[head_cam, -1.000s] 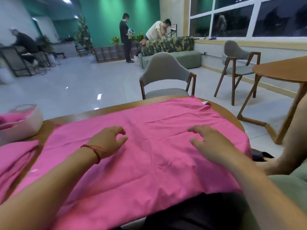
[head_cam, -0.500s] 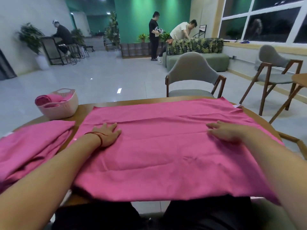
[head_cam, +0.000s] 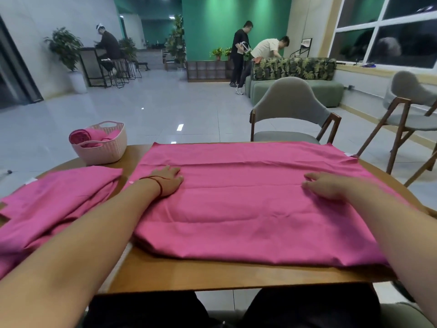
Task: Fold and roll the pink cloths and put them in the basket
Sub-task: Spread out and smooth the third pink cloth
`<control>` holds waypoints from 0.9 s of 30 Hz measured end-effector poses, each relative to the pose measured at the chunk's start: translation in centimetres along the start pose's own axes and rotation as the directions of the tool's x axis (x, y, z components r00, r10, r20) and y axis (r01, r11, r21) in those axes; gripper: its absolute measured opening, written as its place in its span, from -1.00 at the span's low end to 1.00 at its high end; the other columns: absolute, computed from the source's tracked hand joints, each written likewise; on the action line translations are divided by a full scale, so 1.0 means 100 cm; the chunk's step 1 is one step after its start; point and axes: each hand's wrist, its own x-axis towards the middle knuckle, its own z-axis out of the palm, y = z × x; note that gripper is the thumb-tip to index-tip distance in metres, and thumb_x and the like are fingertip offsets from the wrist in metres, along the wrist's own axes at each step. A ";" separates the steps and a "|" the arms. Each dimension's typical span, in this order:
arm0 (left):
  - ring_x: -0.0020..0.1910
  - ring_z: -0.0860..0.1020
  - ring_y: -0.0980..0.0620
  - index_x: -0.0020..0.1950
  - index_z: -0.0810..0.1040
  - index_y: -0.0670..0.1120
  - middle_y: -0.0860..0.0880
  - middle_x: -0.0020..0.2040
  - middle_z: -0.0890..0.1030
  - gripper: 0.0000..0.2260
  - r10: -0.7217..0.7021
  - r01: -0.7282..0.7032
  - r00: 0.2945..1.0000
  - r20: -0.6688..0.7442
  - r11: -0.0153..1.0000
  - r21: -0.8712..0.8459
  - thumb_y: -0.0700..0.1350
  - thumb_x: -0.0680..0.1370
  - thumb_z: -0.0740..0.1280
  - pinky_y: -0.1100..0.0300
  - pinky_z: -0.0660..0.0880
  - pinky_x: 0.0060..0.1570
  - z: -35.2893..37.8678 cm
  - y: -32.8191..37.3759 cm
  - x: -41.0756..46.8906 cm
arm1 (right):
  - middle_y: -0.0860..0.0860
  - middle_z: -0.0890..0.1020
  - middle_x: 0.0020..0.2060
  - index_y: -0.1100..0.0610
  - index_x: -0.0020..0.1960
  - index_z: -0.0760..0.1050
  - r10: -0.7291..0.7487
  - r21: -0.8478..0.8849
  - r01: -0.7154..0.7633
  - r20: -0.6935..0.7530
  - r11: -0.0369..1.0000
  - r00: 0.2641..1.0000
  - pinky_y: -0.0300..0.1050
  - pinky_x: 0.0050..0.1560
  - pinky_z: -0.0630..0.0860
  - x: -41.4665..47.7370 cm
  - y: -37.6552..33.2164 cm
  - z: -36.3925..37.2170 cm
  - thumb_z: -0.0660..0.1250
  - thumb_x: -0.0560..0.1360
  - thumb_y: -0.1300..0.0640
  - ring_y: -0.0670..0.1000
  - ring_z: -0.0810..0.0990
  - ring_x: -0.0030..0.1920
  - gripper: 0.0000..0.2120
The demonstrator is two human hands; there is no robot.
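Since half a second ago our view has drawn back and swung left, so a bare strip of table now shows in front of the cloth, while both hands stay flat on it. We have the pink cloth (head_cam: 248, 209) spread over the middle and right of the round wooden table (head_cam: 212, 273), its long axis running left to right, with long creases along the same line. Our left hand (head_cam: 166, 181), a red string (head_cam: 159, 185) at the wrist, lies palm down near the cloth's left edge, fingers straight and close together, holding nothing. Our right hand (head_cam: 328, 185) rests on the right half, fingers loosely spread and pointing left; it is blurred, but we see no grip. A small white tag (head_cam: 348, 155) sits at the far right corner, too small to read. Left of the cloth lies a pile of pink cloths (head_cam: 54, 202), and beyond it, at the table's far left edge, stands the pale basket (head_cam: 111, 150) with a rolled cloth (head_cam: 80, 137) inside. Across the table is a grey chair (head_cam: 287, 107), with another chair (head_cam: 411, 100) to the right. The tiled floor (head_cam: 165, 107) runs back to a green wall (head_cam: 224, 20), a leaf-patterned sofa (head_cam: 295, 74) with two people (head_cam: 241, 50) beside it, a seated person (head_cam: 108, 47) at the left, a potted plant (head_cam: 65, 47) and dark windows (head_cam: 390, 31).
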 end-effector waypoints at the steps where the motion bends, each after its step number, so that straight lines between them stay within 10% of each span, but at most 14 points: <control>1: 0.58 0.32 -0.14 0.63 0.29 0.02 -0.11 0.63 0.31 -0.48 0.008 -0.008 1.000 -0.021 1.000 -0.028 0.19 0.70 0.11 -0.04 0.21 0.58 -0.002 -0.002 -0.011 | 0.09 0.35 0.63 -0.07 0.57 0.38 -0.009 -0.026 0.008 -0.030 1.000 1.000 0.15 0.58 0.26 0.002 -0.006 0.003 0.11 0.64 -0.38 0.17 0.36 0.57 -0.38; 4: 0.47 0.45 -0.11 0.57 0.39 0.01 -0.06 0.55 0.44 -0.51 0.023 -0.027 0.997 -0.078 0.998 -0.054 0.18 0.68 0.20 0.03 0.31 0.50 0.000 -0.015 -0.055 | 0.12 0.56 0.42 -0.05 0.29 0.48 -0.115 -0.111 0.104 -0.099 0.988 0.988 0.10 0.35 0.47 -0.007 -0.043 0.014 0.12 0.62 -0.37 0.19 0.55 0.34 -0.53; 19: 0.33 0.53 -0.13 0.50 0.39 0.10 -0.07 0.35 0.58 -0.46 -0.306 0.128 0.901 -0.306 0.864 -0.488 0.12 0.52 0.36 -0.06 0.46 0.33 0.047 -0.075 -0.225 | -0.02 0.38 0.58 -0.14 0.60 0.34 -0.619 -0.059 0.616 -0.085 0.785 0.781 0.23 0.50 0.36 -0.065 -0.293 0.071 0.08 0.68 -0.33 0.19 0.39 0.50 -0.45; 27: 0.45 0.47 0.12 0.57 0.36 0.10 0.05 0.48 0.51 -0.39 -0.075 -0.239 0.841 -0.536 0.837 -0.492 -0.18 0.51 0.21 0.12 0.35 0.51 0.035 -0.050 -0.205 | -0.17 0.25 0.66 -0.26 0.64 0.25 -0.597 -0.049 0.602 -0.215 0.797 0.773 0.23 0.62 0.14 -0.061 -0.298 0.099 -0.08 0.61 -0.46 0.03 0.20 0.65 -0.34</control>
